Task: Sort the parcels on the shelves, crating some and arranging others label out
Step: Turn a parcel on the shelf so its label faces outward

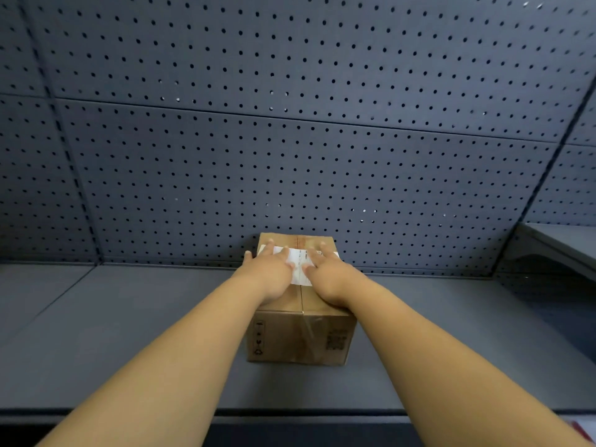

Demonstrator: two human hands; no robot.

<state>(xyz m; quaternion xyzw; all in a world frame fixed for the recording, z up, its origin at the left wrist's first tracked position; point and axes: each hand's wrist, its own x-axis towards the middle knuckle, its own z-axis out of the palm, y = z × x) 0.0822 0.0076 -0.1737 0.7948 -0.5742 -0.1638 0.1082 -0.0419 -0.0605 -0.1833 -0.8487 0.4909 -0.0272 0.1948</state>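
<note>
My left hand and right hand lie spread flat on top of the cardboard parcel, fingers over its white label. The parcel sits on the grey shelf, touching the pegboard back. I reckon I'm arranging it; next, tip it so the label faces outward.
</note>
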